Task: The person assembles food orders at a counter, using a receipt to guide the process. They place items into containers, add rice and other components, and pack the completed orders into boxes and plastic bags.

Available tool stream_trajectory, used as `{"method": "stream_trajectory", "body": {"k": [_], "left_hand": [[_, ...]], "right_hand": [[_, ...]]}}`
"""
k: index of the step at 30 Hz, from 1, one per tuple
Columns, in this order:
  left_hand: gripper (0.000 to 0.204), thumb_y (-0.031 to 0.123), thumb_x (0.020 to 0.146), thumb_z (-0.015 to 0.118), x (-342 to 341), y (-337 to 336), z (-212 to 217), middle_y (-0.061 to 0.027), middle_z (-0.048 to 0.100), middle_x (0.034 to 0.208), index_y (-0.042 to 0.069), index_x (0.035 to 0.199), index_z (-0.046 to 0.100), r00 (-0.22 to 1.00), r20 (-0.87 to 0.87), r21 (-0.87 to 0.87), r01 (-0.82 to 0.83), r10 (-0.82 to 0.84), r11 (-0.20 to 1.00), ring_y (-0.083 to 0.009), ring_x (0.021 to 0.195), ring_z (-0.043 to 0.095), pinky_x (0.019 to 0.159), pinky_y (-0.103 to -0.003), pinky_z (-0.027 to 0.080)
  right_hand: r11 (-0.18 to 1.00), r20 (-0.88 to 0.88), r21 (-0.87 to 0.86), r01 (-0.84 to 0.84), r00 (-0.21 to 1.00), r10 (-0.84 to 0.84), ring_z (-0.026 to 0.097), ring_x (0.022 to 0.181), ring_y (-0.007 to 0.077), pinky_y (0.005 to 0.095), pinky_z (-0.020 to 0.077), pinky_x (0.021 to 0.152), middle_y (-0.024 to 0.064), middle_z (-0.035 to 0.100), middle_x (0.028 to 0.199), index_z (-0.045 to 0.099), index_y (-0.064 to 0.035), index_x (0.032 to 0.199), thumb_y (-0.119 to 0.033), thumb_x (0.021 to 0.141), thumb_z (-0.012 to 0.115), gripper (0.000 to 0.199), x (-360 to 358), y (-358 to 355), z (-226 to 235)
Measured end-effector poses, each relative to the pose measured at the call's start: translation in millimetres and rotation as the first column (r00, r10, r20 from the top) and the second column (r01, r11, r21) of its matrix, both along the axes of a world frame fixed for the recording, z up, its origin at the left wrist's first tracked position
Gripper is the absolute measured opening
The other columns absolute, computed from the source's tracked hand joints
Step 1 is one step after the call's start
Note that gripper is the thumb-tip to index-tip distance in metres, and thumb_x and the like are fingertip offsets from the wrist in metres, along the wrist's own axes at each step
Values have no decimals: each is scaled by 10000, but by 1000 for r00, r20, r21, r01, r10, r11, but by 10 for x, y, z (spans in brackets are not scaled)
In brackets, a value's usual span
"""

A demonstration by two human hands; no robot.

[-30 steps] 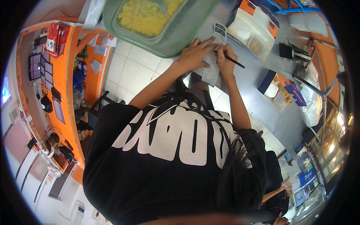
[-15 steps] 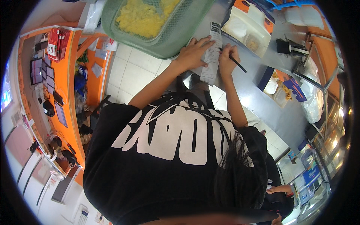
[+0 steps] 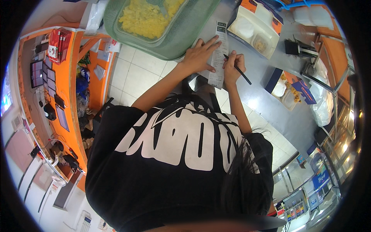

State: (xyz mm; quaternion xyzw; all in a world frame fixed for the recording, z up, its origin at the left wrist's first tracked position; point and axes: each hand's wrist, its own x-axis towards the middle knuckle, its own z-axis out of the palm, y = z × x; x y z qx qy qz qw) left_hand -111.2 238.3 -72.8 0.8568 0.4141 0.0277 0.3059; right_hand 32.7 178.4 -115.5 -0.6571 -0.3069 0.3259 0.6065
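Note:
A long white paper receipt (image 3: 219,58) lies on the metal counter in front of me, its near end at the counter's edge. Over its left side rests my left hand (image 3: 199,58), fingers spread and pressing it flat. A slim black pen (image 3: 242,75) is pinched in my right hand (image 3: 233,69), just right of the strip, with its tip pointing up and left near the paper's right edge. Left of the receipt stands a green tray (image 3: 166,52) with a clear container of yellow food (image 3: 145,17) in it.
An open takeaway box (image 3: 266,50) with white compartments sits to the far right of my hands. Nearer the right stands a smaller box with food (image 3: 288,101). Beyond are a black holder (image 3: 295,48) and a metal rack. An orange shelf unit (image 3: 63,116) stands at left.
My right hand with the pen has moved a little down, toward me along the receipt. A person's arm at the lower right has gone from view. My left hand is nearly still.

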Motion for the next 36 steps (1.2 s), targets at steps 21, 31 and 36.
{"method": "stream_trajectory", "body": {"k": [21,31,36], "left_hand": [[1029,355,546,861,14,4,40,16,210,1539,183,1428,358,999,-45,-8,3,-3,1000,-296,1159,420,873,-403,526],[1037,361,541,863,7,-8,23,13,214,1536,179,1429,358,1000,-20,29,2,-1,1000,-292,1152,424,859,-400,536],[1035,354,565,847,16,3,46,34,196,1546,204,1448,330,999,-53,-64,-10,6,998,-272,1162,418,948,-426,478]], "right_hand": [[1000,72,-21,18,997,-17,512,500,60,233,434,477,45,549,545,453,-30,685,-121,943,574,300,34,10,-40],[997,209,7,-83,975,79,502,527,47,224,422,484,40,543,550,445,-25,670,-104,938,579,309,20,8,-74],[995,242,2,-101,965,98,468,526,38,228,398,470,27,521,534,440,-27,665,-100,935,581,313,18,7,-68]]}}
